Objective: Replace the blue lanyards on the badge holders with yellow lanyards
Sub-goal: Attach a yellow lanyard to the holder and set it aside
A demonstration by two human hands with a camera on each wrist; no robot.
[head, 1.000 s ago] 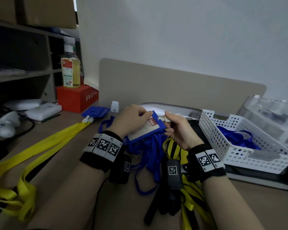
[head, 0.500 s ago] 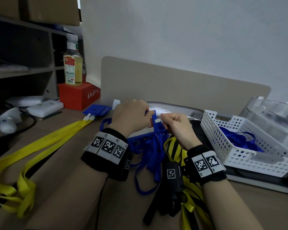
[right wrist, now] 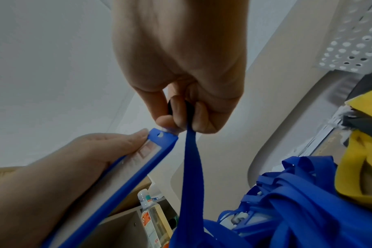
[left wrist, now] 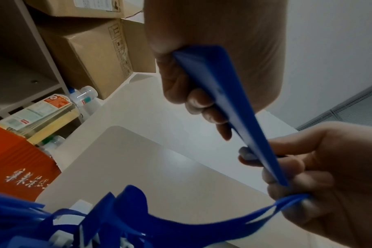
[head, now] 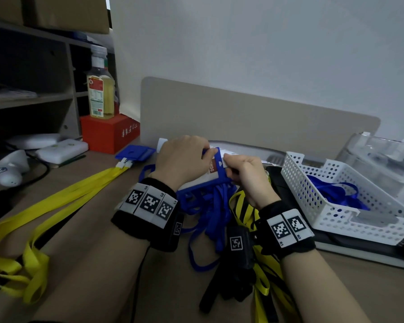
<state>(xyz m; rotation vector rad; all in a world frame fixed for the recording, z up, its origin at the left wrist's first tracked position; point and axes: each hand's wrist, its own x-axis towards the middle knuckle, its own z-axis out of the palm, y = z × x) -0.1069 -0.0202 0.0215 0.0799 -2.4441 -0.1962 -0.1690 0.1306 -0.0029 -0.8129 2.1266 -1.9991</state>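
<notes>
Two hands — left hand [head: 181, 159] grips badge holder [head: 214, 176] | right hand [head: 247, 177] pinches blue lanyard [right wrist: 191, 161]

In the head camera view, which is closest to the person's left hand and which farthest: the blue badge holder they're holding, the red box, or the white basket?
From the left hand:
1. Blue badge holder, held in that hand, at centre.
2. Red box, back left, under the bottle.
3. White basket, far right, past the right hand.
</notes>
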